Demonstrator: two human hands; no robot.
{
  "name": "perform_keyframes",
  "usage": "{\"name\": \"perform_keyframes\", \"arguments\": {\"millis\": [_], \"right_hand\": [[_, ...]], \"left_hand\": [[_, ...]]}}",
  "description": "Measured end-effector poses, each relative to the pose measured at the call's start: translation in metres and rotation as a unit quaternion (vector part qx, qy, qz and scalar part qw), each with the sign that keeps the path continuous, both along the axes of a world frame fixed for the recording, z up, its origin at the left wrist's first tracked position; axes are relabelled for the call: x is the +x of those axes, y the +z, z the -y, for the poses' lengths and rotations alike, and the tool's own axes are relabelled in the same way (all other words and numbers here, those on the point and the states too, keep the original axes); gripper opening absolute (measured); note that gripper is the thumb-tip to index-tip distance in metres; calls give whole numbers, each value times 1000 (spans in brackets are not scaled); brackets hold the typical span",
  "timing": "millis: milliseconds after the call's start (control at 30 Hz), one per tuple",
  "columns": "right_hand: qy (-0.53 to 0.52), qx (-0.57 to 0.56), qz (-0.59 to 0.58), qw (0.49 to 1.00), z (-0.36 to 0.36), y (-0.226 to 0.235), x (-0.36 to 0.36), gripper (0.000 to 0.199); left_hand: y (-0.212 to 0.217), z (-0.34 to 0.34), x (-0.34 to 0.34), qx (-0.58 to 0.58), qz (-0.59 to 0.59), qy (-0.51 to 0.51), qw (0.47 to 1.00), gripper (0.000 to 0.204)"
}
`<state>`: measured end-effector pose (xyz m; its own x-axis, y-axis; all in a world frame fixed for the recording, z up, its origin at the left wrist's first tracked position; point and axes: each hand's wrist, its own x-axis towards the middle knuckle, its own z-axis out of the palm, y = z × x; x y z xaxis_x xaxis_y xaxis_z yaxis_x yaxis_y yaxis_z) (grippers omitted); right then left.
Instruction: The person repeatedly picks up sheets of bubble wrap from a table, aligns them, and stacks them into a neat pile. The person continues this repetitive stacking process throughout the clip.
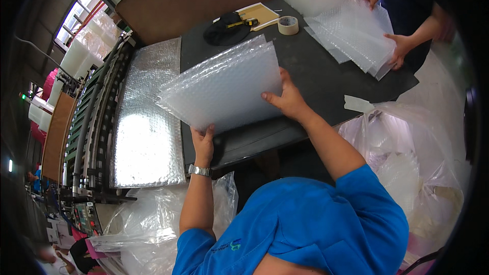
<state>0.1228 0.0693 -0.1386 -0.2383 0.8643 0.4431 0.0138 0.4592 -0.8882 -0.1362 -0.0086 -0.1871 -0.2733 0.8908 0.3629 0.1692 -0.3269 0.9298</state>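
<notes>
A stack of clear bubble wrap bags is held tilted above the dark tabletop, several layers showing along its upper edge. My left hand grips its lower left edge, thumb on the near face and the other fingers hidden behind. At the right edge, my right hand pinches the stack the same way. On the left, a sheet of bubble wrap lies flat on the table beside a roller machine.
A roll of tape, a tape measure and a black cap sit farther back. At right, a co-worker's hands hold more bubble wrap bags. Large plastic bags stand below the table's near right edge.
</notes>
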Motion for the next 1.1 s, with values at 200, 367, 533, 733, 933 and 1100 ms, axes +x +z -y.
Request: {"name": "perform_keyframes", "arguments": {"millis": [200,367,533,733,933,1100], "right_hand": [[-14,-26,-30,999,3,-8,-1,56],[-36,-55,-63,996,7,-9,15,54],[-23,-117,-104,987,10,-18,17,54],[3,-190,-148,970,10,-37,16,52],[-11,-235,-169,957,12,-48,20,51],[6,-253,-268,930,24,-36,84,46]], "left_hand": [[-1,3,0,1,24,-19,1000,50],[-11,3,-3,-10,29,-65,997,45],[-9,7,-3,-24,47,-74,996,41],[-14,6,-8,-41,-16,-35,998,42],[-16,5,-6,-33,-4,-38,999,47],[-16,7,-8,-62,0,-61,996,40]]}}
